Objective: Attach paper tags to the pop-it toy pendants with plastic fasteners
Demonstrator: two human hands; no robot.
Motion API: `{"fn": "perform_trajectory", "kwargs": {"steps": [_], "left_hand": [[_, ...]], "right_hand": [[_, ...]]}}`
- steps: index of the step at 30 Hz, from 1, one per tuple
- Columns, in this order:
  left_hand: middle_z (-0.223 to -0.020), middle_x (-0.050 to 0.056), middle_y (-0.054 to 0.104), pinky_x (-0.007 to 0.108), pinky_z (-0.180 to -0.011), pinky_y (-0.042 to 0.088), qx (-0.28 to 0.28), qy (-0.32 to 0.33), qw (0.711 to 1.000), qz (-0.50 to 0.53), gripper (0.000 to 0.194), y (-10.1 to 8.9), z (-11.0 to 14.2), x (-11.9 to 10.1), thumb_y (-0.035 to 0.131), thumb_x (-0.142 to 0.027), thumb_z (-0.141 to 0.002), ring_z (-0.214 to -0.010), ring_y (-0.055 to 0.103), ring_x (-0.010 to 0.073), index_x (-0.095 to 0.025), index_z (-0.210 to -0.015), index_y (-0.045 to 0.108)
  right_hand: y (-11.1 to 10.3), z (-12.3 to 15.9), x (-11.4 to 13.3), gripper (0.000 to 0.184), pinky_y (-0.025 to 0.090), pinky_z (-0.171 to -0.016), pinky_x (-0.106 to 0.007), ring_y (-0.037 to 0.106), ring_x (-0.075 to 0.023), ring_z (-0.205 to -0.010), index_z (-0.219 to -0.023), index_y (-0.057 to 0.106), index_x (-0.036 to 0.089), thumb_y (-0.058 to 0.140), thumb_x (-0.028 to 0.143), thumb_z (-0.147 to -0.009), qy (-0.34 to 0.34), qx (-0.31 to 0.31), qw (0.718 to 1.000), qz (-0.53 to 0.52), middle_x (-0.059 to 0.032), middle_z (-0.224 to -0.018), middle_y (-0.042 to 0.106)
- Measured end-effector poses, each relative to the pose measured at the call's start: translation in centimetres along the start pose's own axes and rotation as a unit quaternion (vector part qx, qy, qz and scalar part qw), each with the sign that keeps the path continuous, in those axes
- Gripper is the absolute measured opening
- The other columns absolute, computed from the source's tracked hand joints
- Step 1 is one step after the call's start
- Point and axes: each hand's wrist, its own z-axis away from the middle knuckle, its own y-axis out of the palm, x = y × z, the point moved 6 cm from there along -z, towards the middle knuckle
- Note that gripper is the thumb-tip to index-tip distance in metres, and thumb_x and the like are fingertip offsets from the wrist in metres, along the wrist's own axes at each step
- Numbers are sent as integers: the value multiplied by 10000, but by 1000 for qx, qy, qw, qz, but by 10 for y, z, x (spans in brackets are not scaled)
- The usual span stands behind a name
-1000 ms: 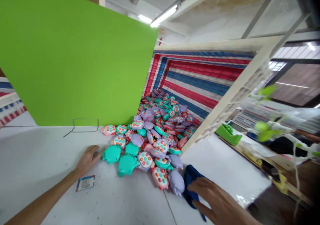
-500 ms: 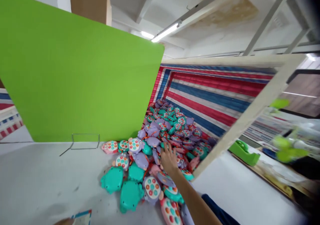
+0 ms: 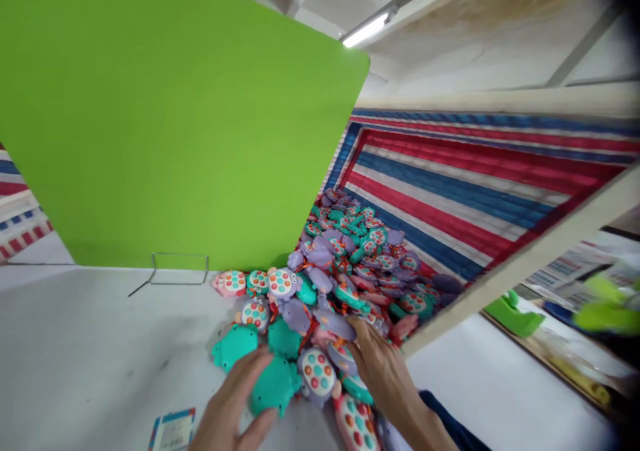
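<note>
Behind the toy pile (image 3: pixel 345 264), green board (image 3: pixel 170 124), striped bin (image 3: pixel 480 184), hands (image 3: pixel 235 404) seemingly touching toys.

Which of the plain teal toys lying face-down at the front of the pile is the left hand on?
The left hand grips the nearest teal toy, at the pile's front edge; the other two teal backs lie farther back, untouched.

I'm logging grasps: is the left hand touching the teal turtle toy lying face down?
Touching. The head view shows the left hand with its fingers laid over the teal turtle toy, no gap between.
</note>
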Motion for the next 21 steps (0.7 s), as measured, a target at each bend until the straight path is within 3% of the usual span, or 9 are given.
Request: {"fn": "perform_trajectory", "kwargs": {"steps": [2, 3, 7, 9, 12, 16, 21], "left_hand": [[-1349, 47, 355, 355, -989, 335, 46, -6, 999, 22, 506, 20, -23, -15, 502, -340, -806, -1223, 332, 231, -296, -1281, 334], [-1345, 61, 354, 364, -998, 320, 70, -10, 997, 42, 495, 30, -31, -18, 497, -317, -814, -1226, 324, 230, -277, -1281, 339], [-1077, 71, 559, 316, -909, 398, 143, -1, 980, 142, 297, 58, -35, -15, 520, -271, -808, -1027, 497, 205, -227, -1101, 535], [-1028, 67, 567, 311, -881, 406, 141, -10, 975, 170, 244, 59, -26, -10, 514, -275, -812, -981, 511, 202, -218, -1045, 555], [-1084, 77, 537, 325, -905, 380, 136, -24, 973, 183, 265, 57, -9, -5, 494, -294, -822, -1020, 484, 213, -215, -1073, 527], [-1115, 87, 510, 329, -915, 369, 135, -32, 975, 175, 288, 59, 3, -6, 451, -291, -842, -1046, 466, 212, -217, -1118, 487], [-1060, 93, 518, 326, -893, 378, 113, -34, 983, 143, 259, 69, 3, -9, 429, -256, -846, -1020, 470, 207, -199, -1090, 492]], "right_hand": [[2, 22, 26, 259, 524, -634, -295, 628, -210, -857, -1101, 426, 163, 386, 179, -845, -26, 3, 997, -67, -114, -957, 647], [6, 32, 38, 257, 530, -622, -307, 634, -220, -847, -1097, 431, 168, 386, 177, -844, -32, 3, 994, -102, -114, -945, 652], [24, 57, 63, 251, 533, -673, -331, 625, -229, -876, -1066, 479, 213, 430, 173, -823, 6, 4, 968, -250, -86, -978, 652], [35, 65, 67, 266, 528, -720, -309, 606, -212, -920, -1083, 490, 237, 467, 211, -820, 48, 12, 935, -351, -67, -1037, 630], [47, 77, 72, 288, 503, -798, -281, 558, -201, -1013, -1093, 509, 263, 516, 273, -806, 111, 0, 862, -495, -46, -1106, 594], [56, 85, 82, 266, 472, -850, -292, 549, -192, -1014, -1072, 513, 271, 519, 282, -806, 141, -32, 774, -616, -33, -1080, 594], [60, 90, 82, 244, 465, -853, -302, 534, -195, -1029, -1047, 528, 261, 521, 302, -807, 184, -47, 735, -651, -36, -1067, 598]]}}
